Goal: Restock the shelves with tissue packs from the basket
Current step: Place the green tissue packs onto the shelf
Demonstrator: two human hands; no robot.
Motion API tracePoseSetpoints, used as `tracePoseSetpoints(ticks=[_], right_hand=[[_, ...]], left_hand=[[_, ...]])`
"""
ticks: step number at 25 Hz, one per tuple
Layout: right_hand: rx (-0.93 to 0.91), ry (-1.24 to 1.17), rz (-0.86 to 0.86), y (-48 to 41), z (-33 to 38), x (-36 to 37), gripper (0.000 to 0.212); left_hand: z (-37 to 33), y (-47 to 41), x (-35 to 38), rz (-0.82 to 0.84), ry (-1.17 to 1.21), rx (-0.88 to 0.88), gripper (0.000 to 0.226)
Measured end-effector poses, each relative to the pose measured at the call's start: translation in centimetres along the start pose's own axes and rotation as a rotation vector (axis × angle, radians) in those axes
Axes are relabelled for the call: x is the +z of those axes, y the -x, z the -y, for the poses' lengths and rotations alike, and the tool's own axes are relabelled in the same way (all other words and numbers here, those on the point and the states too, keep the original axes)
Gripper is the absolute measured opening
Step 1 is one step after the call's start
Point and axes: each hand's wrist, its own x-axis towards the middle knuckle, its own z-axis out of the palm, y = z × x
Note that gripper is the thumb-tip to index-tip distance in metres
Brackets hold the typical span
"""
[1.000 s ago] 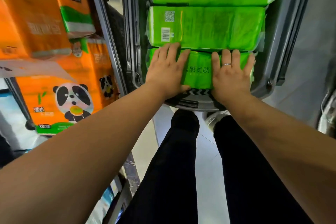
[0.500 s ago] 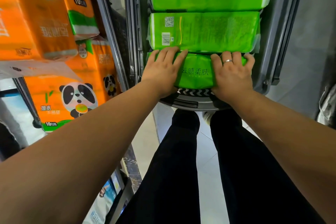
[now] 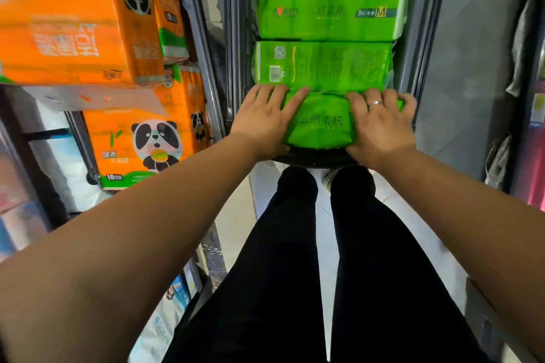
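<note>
Gripping the nearest pack (image 3: 321, 124) at its two ends, the left hand (image 3: 265, 119) and the right hand (image 3: 380, 127) each had fingers spread over its top face, with the tips reaching its far edge. The thumbs were out of sight, so the hold was judged to be a clasp with thumbs tucked under the near edge, not plainly seen as one. The right hand was slightly blurred.

That pack lay crosswise at the near end of the basket (image 3: 429, 47). It touched the middle pack (image 3: 321, 66) on its far side, and a far pack (image 3: 330, 12) lay beyond that. All three were green and soft-wrapped.

The step in hand looked like lifting this pack out. To do it well, the lift probably needed to go up and toward the person, so the far edge cleared the middle pack without dragging it along. The wrapper appeared slick and the contents squashy, bulging between the hands. An even squeeze from both ends would therefore have served better than a hard pinch.

The shelves (image 3: 88, 99) stood to the left, stacked with orange panda packs (image 3: 126, 141), so the pack would have needed swinging left once clear of the basket's wall. Which slot was meant for green packs could not be told.
</note>
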Motion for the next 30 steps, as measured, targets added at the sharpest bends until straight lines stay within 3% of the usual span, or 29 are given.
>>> tracePoseSetpoints(ticks=[7,11,18,23,30], right_hand=[[-0.006,0.041,0.201,1.6,-0.3,-4.6,0.092],[-0.043,0.042,0.147,0.8,0.2,-2.6,0.092],[-0.047,0.026,0.177,0.4,-0.7,-2.1,0.095],[-0.025,-0.007,0.179,0.5,-0.8,-2.3,0.091],[0.028,-0.052,0.188,2.4,-0.7,-4.9,0.09]], left_hand=[[-1.8,2.0,-3.0,0.045,0.024,-0.032,0.096],[-0.4,1.8,-1.1,0.125,0.029,-0.111,0.1],[1.4,2.1,0.2,0.097,0.068,-0.108,0.108],[1.7,2.1,0.3,0.087,0.242,-0.151,0.11],[2.4,4.4,-2.2,0.004,0.322,-0.045,0.112]])
